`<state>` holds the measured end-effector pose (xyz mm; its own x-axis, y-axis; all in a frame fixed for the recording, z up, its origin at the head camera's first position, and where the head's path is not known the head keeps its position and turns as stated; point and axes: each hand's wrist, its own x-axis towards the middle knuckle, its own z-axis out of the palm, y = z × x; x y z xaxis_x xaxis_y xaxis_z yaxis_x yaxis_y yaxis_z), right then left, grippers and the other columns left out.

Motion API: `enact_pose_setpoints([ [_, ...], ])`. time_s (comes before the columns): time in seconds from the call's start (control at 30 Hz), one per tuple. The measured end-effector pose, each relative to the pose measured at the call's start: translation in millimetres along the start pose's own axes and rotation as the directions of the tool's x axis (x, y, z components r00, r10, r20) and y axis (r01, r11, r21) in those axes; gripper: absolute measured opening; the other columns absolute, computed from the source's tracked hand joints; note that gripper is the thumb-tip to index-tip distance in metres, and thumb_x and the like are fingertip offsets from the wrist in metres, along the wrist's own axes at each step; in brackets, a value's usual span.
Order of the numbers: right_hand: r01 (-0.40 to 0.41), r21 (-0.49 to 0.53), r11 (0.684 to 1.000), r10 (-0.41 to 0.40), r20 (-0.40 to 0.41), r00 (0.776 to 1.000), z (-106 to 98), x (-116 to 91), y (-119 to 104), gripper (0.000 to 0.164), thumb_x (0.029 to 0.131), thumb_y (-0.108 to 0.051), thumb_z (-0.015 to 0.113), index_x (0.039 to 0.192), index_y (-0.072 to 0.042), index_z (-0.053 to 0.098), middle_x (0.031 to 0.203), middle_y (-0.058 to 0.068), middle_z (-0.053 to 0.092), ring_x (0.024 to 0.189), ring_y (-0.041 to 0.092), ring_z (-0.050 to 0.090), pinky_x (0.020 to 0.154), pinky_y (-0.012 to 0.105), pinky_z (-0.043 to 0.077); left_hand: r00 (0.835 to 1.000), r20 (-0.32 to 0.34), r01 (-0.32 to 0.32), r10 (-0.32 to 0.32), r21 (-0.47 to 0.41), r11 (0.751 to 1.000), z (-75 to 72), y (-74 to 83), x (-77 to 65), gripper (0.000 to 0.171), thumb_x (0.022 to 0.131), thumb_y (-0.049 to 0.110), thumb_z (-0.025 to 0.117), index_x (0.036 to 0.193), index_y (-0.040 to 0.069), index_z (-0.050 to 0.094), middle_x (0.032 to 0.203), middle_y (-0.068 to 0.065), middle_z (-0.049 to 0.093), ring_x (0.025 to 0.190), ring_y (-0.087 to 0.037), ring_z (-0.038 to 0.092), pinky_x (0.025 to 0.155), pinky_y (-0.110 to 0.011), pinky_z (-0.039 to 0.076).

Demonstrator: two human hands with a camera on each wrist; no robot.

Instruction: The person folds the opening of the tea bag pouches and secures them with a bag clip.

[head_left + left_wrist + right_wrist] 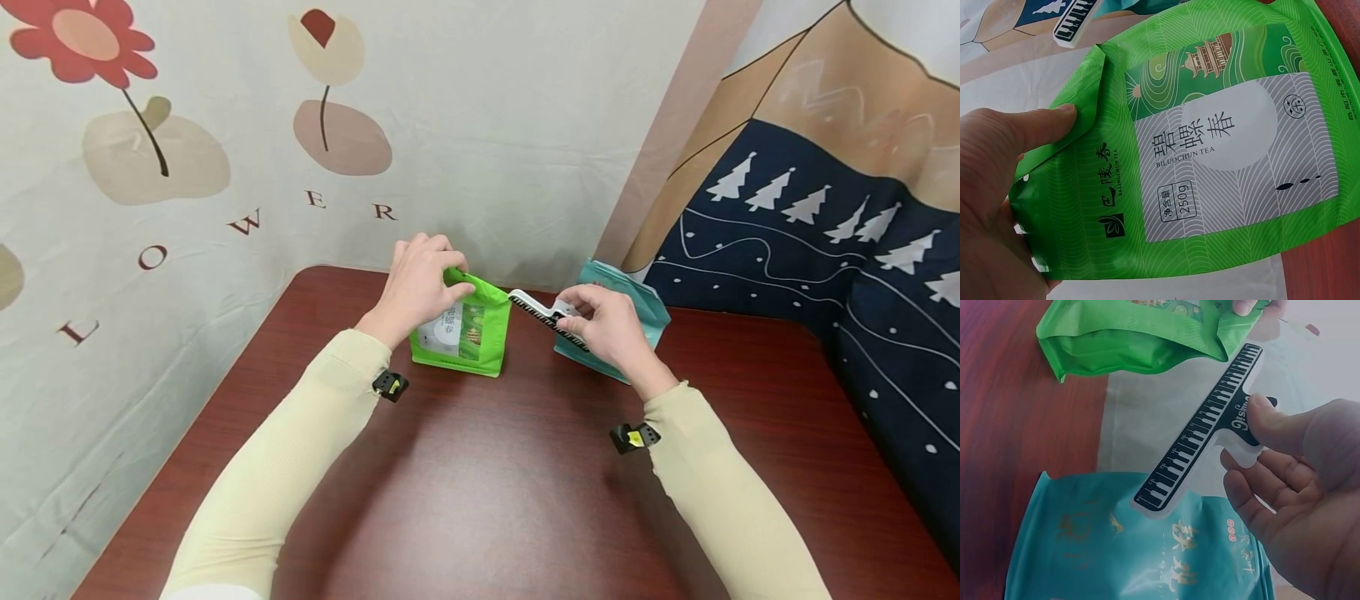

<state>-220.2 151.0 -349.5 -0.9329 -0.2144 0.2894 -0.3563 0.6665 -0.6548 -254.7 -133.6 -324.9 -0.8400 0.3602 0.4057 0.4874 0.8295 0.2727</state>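
My left hand [423,287] pinches the top edge of a bright green tea bag [1235,206], thumb on the folded corner at the front. The bag stands on the table and its label reads Biluochun tea, 250g. In my right hand [606,323] is a long bag clip [1200,434] with a black-and-white piano-key pattern, its handle pinched between thumb and fingers. One end of the clip points at the green bag's top corner, close beside it. A teal bag [1116,544] with gold characters stands behind and below the right hand, partly covered by it in the head view.
Both bags are on a dark red-brown table [465,492], near its back edge. A pale cloth [495,125] with printed flowers hangs behind it, and a navy cloth [787,242] with white trees hangs at the right.
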Motion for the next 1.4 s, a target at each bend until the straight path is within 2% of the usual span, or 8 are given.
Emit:
enact_pose_setpoints([
  [0.3, -0.024, -0.031, 0.999, 0.024, -0.027, 0.999, 1, 6, 0, 0.020, 0.086, -0.003, 0.082, 0.105, -0.005, 0.077, 0.096, 0.013, 0.077, 0.086, 0.029, 0.069, 0.075, 0.038, 0.051, 1.000, 0.005, -0.011, 0.011, -0.013, 1.000, -0.9, 1.2, -0.1, 0.017, 0.087, 0.027, 0.084, 0.094, 0.014, 0.077, 0.100, -0.003, 0.063, 0.097, -0.029, 0.050, 0.091, -0.049, 0.034],
  [0.67, -0.046, -0.030, 0.998, 0.046, -0.009, 0.999, 4, 13, 1, 0.017, 0.086, -0.003, 0.082, 0.102, -0.004, 0.077, 0.092, 0.013, 0.076, 0.083, 0.028, 0.069, 0.072, 0.034, 0.049, 1.000, 0.008, -0.012, 0.013, -0.024, 1.000, -0.4, 1.1, -0.2, 0.016, 0.087, 0.026, 0.085, 0.094, 0.013, 0.077, 0.099, -0.003, 0.063, 0.097, -0.029, 0.051, 0.091, -0.049, 0.034],
  [1.13, -0.074, -0.040, 0.996, 0.076, 0.034, 0.997, 7, 18, -3, 0.017, 0.089, -0.005, 0.080, 0.106, -0.005, 0.078, 0.098, 0.013, 0.077, 0.090, 0.029, 0.069, 0.080, 0.043, 0.053, 1.000, 0.007, -0.009, 0.009, -0.030, 1.000, -2.2, 2.2, -0.7, 0.016, 0.088, 0.025, 0.084, 0.096, 0.012, 0.077, 0.100, -0.004, 0.064, 0.098, -0.029, 0.051, 0.091, -0.050, 0.033],
  [1.4, -0.036, -0.023, 0.999, 0.037, 0.035, 0.999, 11, 22, -6, 0.017, 0.089, -0.003, 0.080, 0.106, -0.003, 0.077, 0.097, 0.015, 0.077, 0.088, 0.029, 0.072, 0.080, 0.043, 0.054, 1.000, -0.016, -0.004, 0.004, 0.007, 1.000, -0.7, 3.1, -1.1, 0.018, 0.087, 0.027, 0.083, 0.096, 0.013, 0.077, 0.098, -0.004, 0.064, 0.097, -0.029, 0.052, 0.091, -0.051, 0.034],
])
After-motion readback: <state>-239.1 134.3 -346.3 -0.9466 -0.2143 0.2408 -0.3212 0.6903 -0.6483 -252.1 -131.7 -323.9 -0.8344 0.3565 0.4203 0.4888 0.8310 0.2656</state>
